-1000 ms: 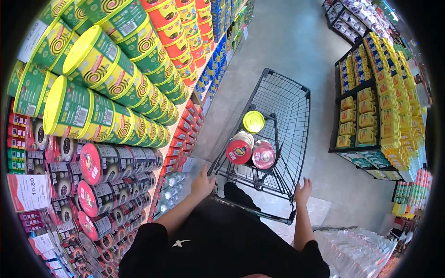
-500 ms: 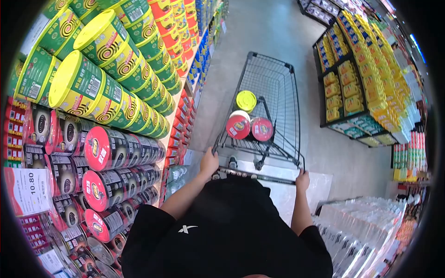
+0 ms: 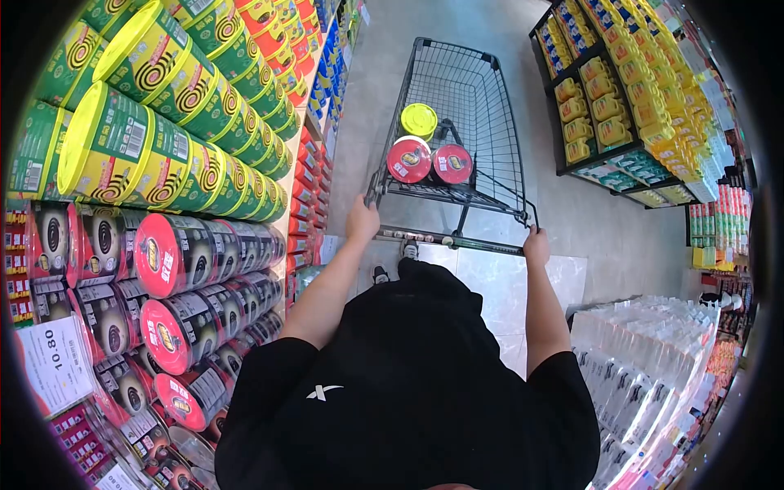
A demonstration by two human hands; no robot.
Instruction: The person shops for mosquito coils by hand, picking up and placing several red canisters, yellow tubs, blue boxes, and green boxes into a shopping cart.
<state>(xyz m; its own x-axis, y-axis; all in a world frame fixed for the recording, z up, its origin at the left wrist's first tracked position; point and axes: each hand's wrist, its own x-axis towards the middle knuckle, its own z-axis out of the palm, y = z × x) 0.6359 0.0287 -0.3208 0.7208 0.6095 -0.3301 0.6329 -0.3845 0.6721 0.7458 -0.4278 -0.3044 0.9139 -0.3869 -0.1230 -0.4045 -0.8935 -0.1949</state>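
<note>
My left hand (image 3: 362,219) is closed around the left end of the shopping cart's handle frame. At the right end, my right hand (image 3: 536,246) grips the same cart. The black wire shopping cart (image 3: 482,98) stands ahead of me. Inside it, near the handle, sit two round tubs with red lids, a left red-lidded tub (image 3: 409,160) and a right red-lidded tub (image 3: 452,164). Just beyond them lies a tub with a yellow-green lid (image 3: 419,120). The fingers are partly hidden behind the cart's frame.
Stacked green-and-yellow tubs (image 3: 122,151) with coil pictures line the left shelf, above red-lidded tubs (image 3: 160,255) and a price sign (image 3: 53,364). A rack of yellow jugs (image 3: 600,106) stands ahead right. Plastic-wrapped bottle packs (image 3: 645,351) are close on my right.
The cart and both hands sit higher in view, with my arms stretched further forward. My feet show more. The shelves on both sides have shifted in the picture.
</note>
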